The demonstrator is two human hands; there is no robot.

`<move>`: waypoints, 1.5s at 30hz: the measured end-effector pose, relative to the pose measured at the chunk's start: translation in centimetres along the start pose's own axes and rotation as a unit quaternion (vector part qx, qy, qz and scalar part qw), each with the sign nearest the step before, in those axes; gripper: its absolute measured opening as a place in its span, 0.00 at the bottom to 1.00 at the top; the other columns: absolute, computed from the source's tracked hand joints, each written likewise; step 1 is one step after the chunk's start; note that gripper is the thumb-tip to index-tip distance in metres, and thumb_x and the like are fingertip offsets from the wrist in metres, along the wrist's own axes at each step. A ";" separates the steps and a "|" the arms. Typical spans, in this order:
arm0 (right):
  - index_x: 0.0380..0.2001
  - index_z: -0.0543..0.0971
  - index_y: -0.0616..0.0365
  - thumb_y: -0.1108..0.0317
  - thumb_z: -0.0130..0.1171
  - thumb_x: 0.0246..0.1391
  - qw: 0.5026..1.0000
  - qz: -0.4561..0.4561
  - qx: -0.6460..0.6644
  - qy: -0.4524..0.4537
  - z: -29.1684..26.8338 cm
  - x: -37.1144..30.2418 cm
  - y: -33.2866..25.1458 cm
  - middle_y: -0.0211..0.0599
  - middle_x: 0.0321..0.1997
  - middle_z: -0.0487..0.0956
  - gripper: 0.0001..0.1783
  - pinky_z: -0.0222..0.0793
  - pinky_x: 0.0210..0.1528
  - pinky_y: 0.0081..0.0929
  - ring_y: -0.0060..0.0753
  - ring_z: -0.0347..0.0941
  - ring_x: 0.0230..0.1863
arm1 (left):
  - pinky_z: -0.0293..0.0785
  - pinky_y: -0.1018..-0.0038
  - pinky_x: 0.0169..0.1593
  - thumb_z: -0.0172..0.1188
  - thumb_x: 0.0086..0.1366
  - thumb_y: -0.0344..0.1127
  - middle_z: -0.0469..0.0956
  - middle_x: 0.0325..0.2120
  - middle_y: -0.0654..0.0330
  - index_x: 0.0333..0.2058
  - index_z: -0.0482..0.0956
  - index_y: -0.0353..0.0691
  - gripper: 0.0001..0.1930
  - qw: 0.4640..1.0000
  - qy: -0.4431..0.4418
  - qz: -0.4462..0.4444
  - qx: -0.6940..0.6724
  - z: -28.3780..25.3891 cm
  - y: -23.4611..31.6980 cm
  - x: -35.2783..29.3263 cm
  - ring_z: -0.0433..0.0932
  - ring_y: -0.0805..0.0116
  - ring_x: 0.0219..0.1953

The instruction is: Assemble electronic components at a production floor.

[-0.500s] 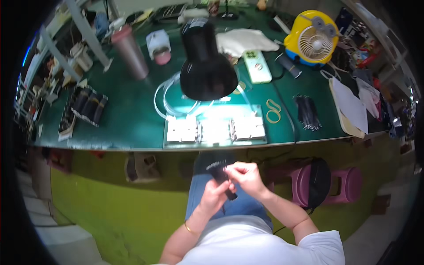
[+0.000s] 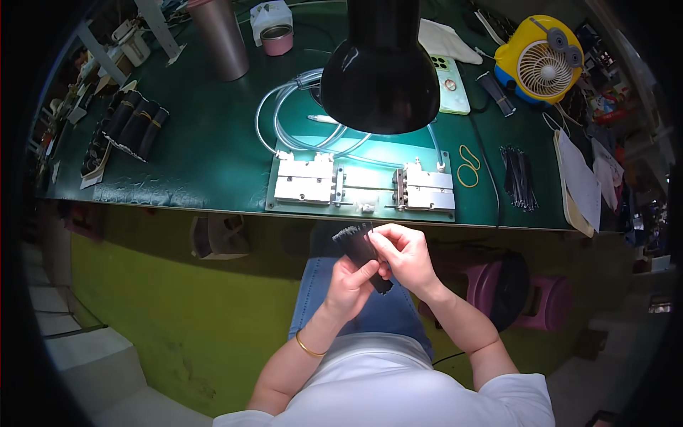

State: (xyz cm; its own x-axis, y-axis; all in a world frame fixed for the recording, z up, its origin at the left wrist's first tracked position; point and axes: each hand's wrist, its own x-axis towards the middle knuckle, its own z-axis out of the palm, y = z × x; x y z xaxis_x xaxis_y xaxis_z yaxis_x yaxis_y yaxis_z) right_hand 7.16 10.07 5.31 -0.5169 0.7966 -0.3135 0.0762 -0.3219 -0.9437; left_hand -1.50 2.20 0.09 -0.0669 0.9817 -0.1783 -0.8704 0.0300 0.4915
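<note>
Above my lap, my left hand [image 2: 350,286] is wrapped round the lower part of a bundle of thin black strips [image 2: 357,245]. The strips fan out at their upper end, and small pale tips show there. My right hand [image 2: 404,257] is closed in a pinch at the right side of the fan; its fingertips touch the strips, and whether a single strip is between them is too small to tell. Just beyond both hands, at the table's near edge, a fixture with two metal blocks [image 2: 304,186] on a base plate lies under a black lamp [image 2: 380,85].
Clear tubing [image 2: 274,117] coils behind the fixture. On the green table [image 2: 206,153], rolled black bundles [image 2: 135,122] lie left; loose black strips [image 2: 519,178], rubber bands [image 2: 467,171], a phone [image 2: 454,96] and a yellow fan [image 2: 544,64] are right. Purple stools [image 2: 487,295] stand below.
The view has shifted, so the table and fixture look closer. Both hands stay together on the bundle, whose fanned end now shows more clearly.
</note>
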 end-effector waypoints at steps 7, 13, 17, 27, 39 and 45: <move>0.26 0.75 0.62 0.68 0.51 0.52 1.000 -0.025 -0.005 0.013 0.2 0.9 0.2 0.25 0.14 0.70 0.09 0.54 0.11 0.10 0.09 0.60 0.11 | 0.69 0.76 0.38 0.53 0.58 0.30 0.71 0.25 0.62 0.34 0.70 0.35 0.06 1.000 -0.005 0.011 -0.018 0.1 0.3 0.8 0.71 0.73 0.30; 0.26 0.76 0.63 0.68 0.51 0.52 0.999 -0.041 -0.007 0.024 0.7 1.6 0.2 0.24 0.13 0.69 0.09 0.52 0.11 0.10 0.09 0.58 0.10 | 0.69 0.76 0.38 0.53 0.58 0.30 0.71 0.25 0.62 0.33 0.69 0.36 0.05 0.999 0.002 0.018 -0.028 -0.1 0.5 1.2 0.71 0.73 0.30; 0.26 0.76 0.64 0.68 0.51 0.53 0.998 -0.041 0.015 0.036 1.1 1.9 0.2 0.24 0.12 0.69 0.09 0.51 0.11 0.10 0.08 0.58 0.10 | 0.69 0.77 0.38 0.53 0.58 0.29 0.71 0.25 0.62 0.32 0.69 0.36 0.05 0.999 0.010 0.022 -0.021 -0.1 0.9 1.3 0.70 0.74 0.29; 0.25 0.76 0.65 0.69 0.49 0.53 0.996 -0.044 0.042 0.061 1.4 2.1 0.2 0.24 0.10 0.68 0.10 0.50 0.10 0.10 0.08 0.57 0.09 | 0.68 0.77 0.38 0.52 0.58 0.29 0.70 0.25 0.62 0.33 0.69 0.35 0.05 1.000 -0.002 0.021 -0.015 -0.2 1.2 1.6 0.69 0.75 0.29; 0.24 0.76 0.65 0.68 0.50 0.53 0.996 -0.041 0.064 0.054 1.2 2.2 0.4 0.24 0.10 0.68 0.11 0.49 0.09 0.10 0.09 0.56 0.08 | 0.69 0.77 0.37 0.53 0.58 0.29 0.71 0.25 0.62 0.32 0.69 0.34 0.05 1.000 -0.013 0.014 -0.016 -0.4 1.3 1.9 0.70 0.74 0.29; 0.23 0.76 0.65 0.67 0.50 0.53 0.995 -0.040 0.065 0.060 1.2 2.2 0.5 0.24 0.10 0.68 0.12 0.49 0.09 0.10 0.08 0.56 0.08 | 0.69 0.77 0.36 0.52 0.57 0.25 0.72 0.27 0.59 0.34 0.70 0.32 0.05 1.000 -0.016 0.013 -0.014 -0.5 1.5 1.8 0.72 0.72 0.30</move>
State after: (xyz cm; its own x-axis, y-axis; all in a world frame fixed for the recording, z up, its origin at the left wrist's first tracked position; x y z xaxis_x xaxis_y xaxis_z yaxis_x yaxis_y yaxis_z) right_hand 5.00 11.05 4.25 -0.4111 0.8750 -0.2555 -0.0770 -0.3126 -0.9468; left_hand -3.15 3.90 0.06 -0.0749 0.9876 -0.1378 -0.8817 -0.0010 0.4718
